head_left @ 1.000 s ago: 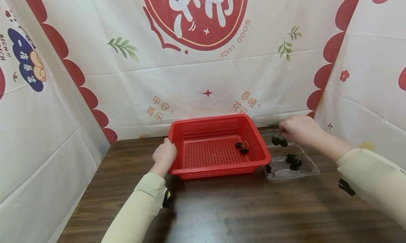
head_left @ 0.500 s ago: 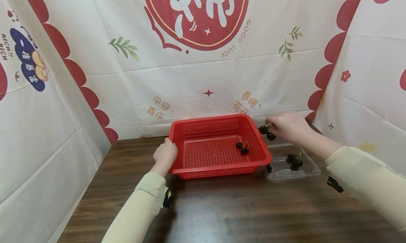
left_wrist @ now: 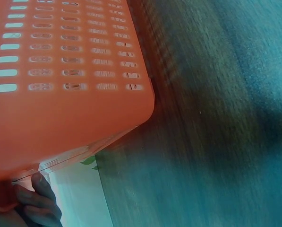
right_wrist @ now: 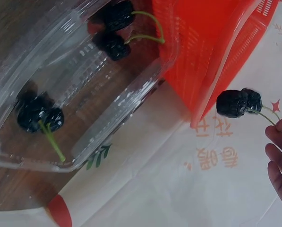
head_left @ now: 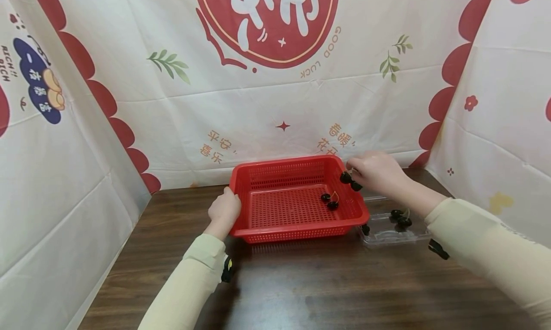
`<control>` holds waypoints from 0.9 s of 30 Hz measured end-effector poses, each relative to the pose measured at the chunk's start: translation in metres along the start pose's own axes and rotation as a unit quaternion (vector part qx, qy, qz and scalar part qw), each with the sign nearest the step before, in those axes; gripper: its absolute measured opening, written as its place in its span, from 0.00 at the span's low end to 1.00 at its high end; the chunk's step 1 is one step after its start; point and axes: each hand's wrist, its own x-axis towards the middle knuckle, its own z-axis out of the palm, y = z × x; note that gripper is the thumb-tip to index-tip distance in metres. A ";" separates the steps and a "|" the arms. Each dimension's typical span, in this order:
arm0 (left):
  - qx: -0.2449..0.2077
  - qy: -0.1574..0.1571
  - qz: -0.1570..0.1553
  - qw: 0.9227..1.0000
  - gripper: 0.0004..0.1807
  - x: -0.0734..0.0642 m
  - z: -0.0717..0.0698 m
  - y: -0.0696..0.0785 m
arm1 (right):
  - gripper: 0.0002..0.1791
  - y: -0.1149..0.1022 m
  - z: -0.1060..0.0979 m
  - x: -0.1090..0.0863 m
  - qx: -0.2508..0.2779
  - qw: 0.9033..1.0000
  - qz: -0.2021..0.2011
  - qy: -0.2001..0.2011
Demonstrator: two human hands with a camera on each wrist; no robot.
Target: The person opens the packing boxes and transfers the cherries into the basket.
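My left hand (head_left: pixel 225 209) grips the left rim of a red perforated plastic basket (head_left: pixel 297 228); its fingers (left_wrist: pixel 44 187) show at the rim in the left wrist view. Above the basket's right rim, my right hand (head_left: pixel 375 173) pinches the thin green stems of a pair of dark cherries (right_wrist: pixel 231 104), which dangle below the fingertips. Another dark pair of cherries (head_left: pixel 332 205) lies on the basket floor toward the right. To the basket's right, a clear plastic tray (head_left: pixel 380 239) holds more stemmed cherries (right_wrist: pixel 37 113), some partly hidden by the basket in the head view.
Basket and tray stand side by side on a dark wooden table (head_left: pixel 318 287). A white printed cloth (head_left: pixel 258 100) hangs close behind them, with further cloth walls at left and right.
My right hand has carried the pair of cherries leftward from above the tray to the basket's right rim. The left hand and basket have stayed put.
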 end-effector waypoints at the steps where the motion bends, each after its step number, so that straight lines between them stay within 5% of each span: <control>1: 0.000 0.000 0.000 1.000 0.21 0.000 0.000 0.000 | 0.09 -0.001 0.002 0.001 0.001 1.000 -0.001 0.001; 27: 0.006 0.004 0.003 1.000 0.21 0.001 -0.001 0.000 | 0.06 -0.020 0.049 0.008 0.047 0.998 0.022 -0.041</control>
